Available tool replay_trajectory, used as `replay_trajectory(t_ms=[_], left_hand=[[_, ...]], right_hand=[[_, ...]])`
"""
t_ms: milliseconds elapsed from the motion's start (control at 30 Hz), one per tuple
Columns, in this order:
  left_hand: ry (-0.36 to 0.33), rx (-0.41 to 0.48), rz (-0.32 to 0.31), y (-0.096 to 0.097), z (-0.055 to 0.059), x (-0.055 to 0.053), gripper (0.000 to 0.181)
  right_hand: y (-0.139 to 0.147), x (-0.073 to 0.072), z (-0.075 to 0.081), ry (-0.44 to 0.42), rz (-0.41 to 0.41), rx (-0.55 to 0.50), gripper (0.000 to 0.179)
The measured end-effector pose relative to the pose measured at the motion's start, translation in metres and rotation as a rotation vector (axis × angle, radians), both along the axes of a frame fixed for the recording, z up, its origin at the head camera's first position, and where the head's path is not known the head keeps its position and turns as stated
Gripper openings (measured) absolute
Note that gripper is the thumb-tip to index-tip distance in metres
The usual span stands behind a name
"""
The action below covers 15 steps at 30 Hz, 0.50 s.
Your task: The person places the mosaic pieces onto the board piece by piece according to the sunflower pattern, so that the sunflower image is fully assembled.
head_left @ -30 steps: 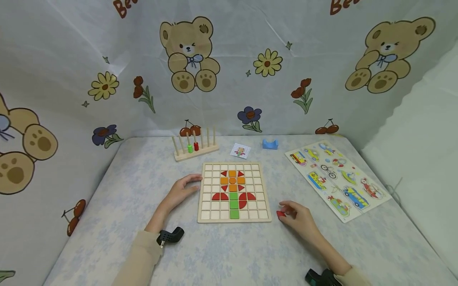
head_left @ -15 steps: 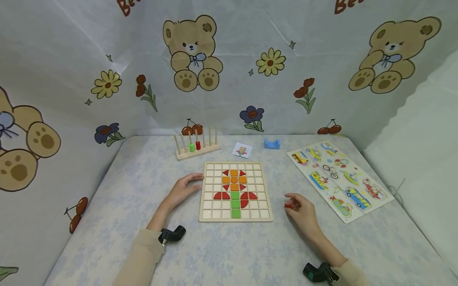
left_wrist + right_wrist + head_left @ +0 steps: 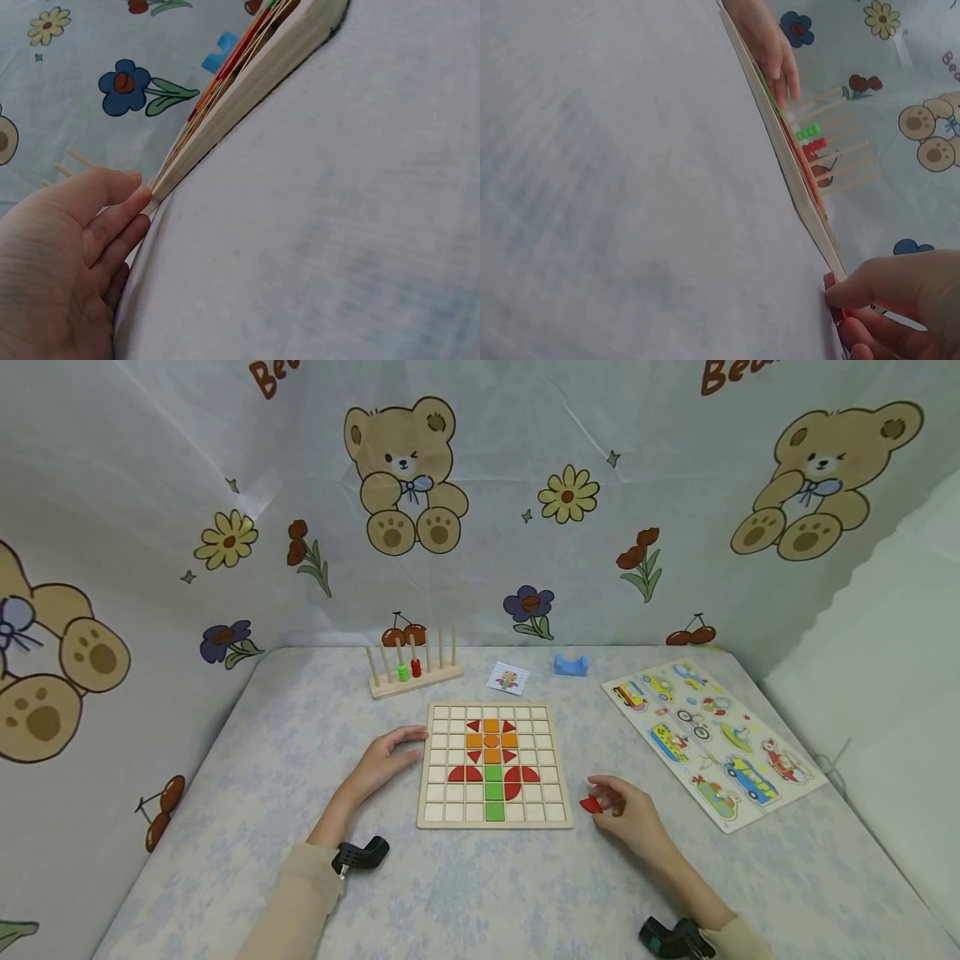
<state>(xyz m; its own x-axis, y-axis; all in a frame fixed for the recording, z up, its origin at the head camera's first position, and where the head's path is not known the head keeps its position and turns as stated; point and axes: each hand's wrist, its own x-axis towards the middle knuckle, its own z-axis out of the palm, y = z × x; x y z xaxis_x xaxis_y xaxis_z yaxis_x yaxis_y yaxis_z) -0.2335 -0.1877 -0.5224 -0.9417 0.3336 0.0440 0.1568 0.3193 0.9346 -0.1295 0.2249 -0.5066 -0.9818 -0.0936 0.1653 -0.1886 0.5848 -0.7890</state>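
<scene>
A square wooden grid board lies mid-table, with red, orange and green tiles set in it in a flower shape. At its left edge rests my left hand, fingertips against the rim; in the left wrist view the fingers are loosely extended along the board's side. Just right of the board's lower right corner, my right hand pinches a red tile with a curved edge between thumb and fingers. The right wrist view shows this red tile edge-on, close by the board's side, partly covered by the fingers.
Behind the board stand a wooden peg rack with green and red beads, a small picture card and a blue cradle-shaped block. A vehicle picture puzzle board lies at the right. A bear-print cloth hangs behind the table.
My right hand drew slightly away to the right with the red tile, then came back toward the board, and more of the tile shows now. The left hand stays at the board's edge.
</scene>
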Motion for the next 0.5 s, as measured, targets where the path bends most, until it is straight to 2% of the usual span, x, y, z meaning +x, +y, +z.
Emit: replay_trajectory(t_ms=[267,500], left_hand=[[-0.009,-0.004,0.010,0.0008,0.0014,0.0003,0.047],[-0.007,-0.007,0.006,0.0015,0.0012,0.0005,0.047]], right_hand=[[0.0039,-0.0010,0.0033,0.016,0.033,-0.041,0.045],[0.0006,-0.0062,0.0070,0.024,0.039,-0.029,0.044]])
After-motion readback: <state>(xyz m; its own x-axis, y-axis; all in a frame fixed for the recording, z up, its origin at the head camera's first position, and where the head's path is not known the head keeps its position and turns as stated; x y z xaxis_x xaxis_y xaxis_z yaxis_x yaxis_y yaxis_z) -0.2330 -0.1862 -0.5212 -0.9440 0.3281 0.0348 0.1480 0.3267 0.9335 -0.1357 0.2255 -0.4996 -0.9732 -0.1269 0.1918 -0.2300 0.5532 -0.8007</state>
